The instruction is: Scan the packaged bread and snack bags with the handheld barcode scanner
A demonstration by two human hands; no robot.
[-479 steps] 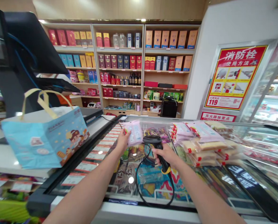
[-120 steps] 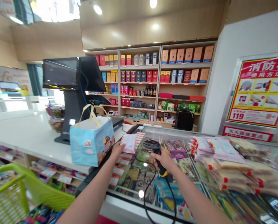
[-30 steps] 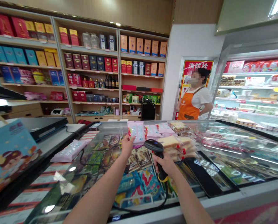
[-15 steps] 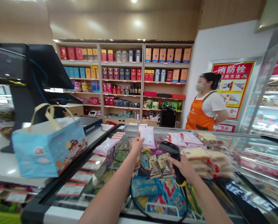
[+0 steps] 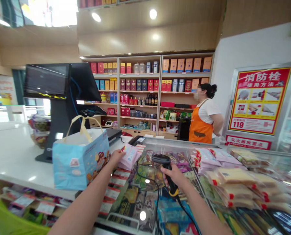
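My left hand [image 5: 117, 159] is closed on the edge of a pale pink packet [image 5: 130, 157], low over the left side of the glass-topped freezer [image 5: 133, 186]. Whether a second packet lies beneath it I cannot tell. My right hand [image 5: 176, 178] grips a black and yellow barcode scanner [image 5: 161, 159] by its handle, its head pointing left. From the handle a black cable loops over the glass. Left of the packet, a light blue shopping bag [image 5: 69, 163] with cream handles stands upright on the white counter [image 5: 10, 156].
More pink packets [image 5: 209, 157] and stacked pale, red-tagged packs [image 5: 233, 178] lie on the right of the freezer. A checkout screen [image 5: 47, 80] rises behind the bag. Beyond the freezer stands a person in an orange apron [image 5: 199, 125], before shelves of boxes [image 5: 135, 85].
My left hand has carried the pink packet left and lowered it beside the bag. The right hand keeps the scanner, now slightly left in view. My view has turned left.
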